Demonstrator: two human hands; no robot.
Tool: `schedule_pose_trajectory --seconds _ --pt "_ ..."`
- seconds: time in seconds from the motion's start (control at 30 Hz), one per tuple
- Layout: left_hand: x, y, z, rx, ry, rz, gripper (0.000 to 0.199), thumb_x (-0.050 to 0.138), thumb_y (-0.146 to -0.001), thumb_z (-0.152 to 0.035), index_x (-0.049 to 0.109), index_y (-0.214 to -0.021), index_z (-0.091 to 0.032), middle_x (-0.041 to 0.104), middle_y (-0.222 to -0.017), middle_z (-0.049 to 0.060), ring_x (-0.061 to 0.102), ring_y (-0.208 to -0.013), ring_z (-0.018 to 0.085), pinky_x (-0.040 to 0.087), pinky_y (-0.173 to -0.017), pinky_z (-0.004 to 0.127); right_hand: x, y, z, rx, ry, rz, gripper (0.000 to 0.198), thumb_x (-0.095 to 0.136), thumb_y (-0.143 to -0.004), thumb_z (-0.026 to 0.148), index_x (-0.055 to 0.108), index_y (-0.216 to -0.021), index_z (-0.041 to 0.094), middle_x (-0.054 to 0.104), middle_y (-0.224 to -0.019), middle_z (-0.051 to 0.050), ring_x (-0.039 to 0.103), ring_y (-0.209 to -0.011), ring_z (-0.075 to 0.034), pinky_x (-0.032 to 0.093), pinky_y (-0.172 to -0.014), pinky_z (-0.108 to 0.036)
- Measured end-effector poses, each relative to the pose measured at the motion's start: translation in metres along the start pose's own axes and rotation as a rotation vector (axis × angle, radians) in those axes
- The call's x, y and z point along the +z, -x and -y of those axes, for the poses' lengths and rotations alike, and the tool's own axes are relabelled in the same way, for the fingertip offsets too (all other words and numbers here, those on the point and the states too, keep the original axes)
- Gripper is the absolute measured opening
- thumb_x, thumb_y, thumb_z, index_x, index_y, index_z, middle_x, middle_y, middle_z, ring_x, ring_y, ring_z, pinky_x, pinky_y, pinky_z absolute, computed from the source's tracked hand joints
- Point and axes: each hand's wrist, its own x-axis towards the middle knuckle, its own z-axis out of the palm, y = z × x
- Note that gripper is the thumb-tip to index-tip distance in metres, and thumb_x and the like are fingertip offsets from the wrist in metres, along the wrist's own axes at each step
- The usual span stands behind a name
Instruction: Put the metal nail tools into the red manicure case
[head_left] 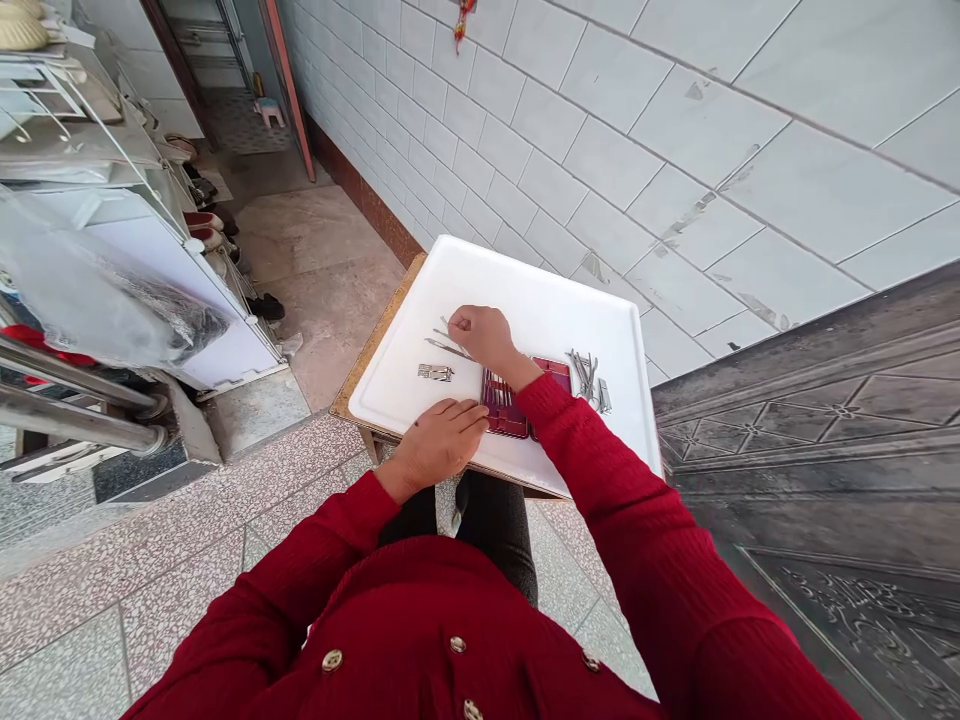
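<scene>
On the white tabletop (405,290) lies an open dark red manicure case (510,425) with slim metal tools in its slots. My left hand (442,440) rests at the table's near edge, fingers stretched out and fingertips against the case's left side. Beyond it, my right hand (484,335) is closed in a pinch above several thin metal tools (448,348); what sits between its fingertips is too small to make out. Nail clippers (436,373) lie left of the case. My right forearm hides part of the case.
Metal nippers (583,372) and another clipper (604,396) lie right of the case. A tiled wall (555,130) stands behind the table and a dark carved panel (825,430) to the right. At left is a rack (217,300) with shoes.
</scene>
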Motion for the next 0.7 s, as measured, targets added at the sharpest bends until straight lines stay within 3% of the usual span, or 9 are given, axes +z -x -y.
schedule_pose_trajectory --seconds 0.17,0.4,0.57,0.7 --pt "-0.003 -0.003 0.002 0.015 -0.001 -0.001 0.025 0.054 -0.102 -0.012 0.072 -0.119 -0.017 0.076 -0.13 0.01 0.07 -0.124 0.024 0.055 -0.106 0.041 -0.003 0.016 -0.02 0.049 -0.532 -0.065 0.011 0.06 -0.081 0.021 0.061 -0.07 0.021 0.062 -0.06 0.003 0.054 -0.056 -0.012 0.042 -0.059 -0.025" --pt "-0.006 -0.005 0.006 0.039 -0.019 0.007 0.025 0.054 -0.104 -0.014 0.072 -0.12 -0.017 0.077 -0.131 0.009 0.071 -0.123 0.024 0.056 -0.103 0.041 -0.01 0.037 -0.035 0.217 -1.063 -0.088 0.021 0.075 -0.076 0.031 0.059 -0.067 0.019 0.068 -0.064 -0.001 0.045 -0.045 -0.006 0.026 -0.042 -0.02" --pt "-0.006 -0.007 0.008 0.045 -0.012 0.007 0.026 0.052 -0.104 -0.014 0.073 -0.12 -0.019 0.077 -0.131 0.009 0.071 -0.125 0.025 0.056 -0.103 0.043 -0.021 0.051 -0.056 0.221 -1.222 -0.128 0.025 0.085 -0.067 0.03 0.063 -0.068 0.018 0.061 -0.055 0.003 0.045 -0.045 -0.005 0.028 -0.041 -0.018" --pt "-0.008 -0.009 0.009 0.047 -0.016 0.017 0.026 0.053 -0.104 -0.014 0.072 -0.12 -0.019 0.077 -0.13 0.008 0.072 -0.123 0.025 0.056 -0.103 0.043 -0.027 0.061 -0.074 0.264 -1.249 -0.171 0.028 0.088 -0.065 0.026 0.067 -0.082 0.017 0.064 -0.056 0.003 0.046 -0.046 -0.006 0.031 -0.041 -0.018"
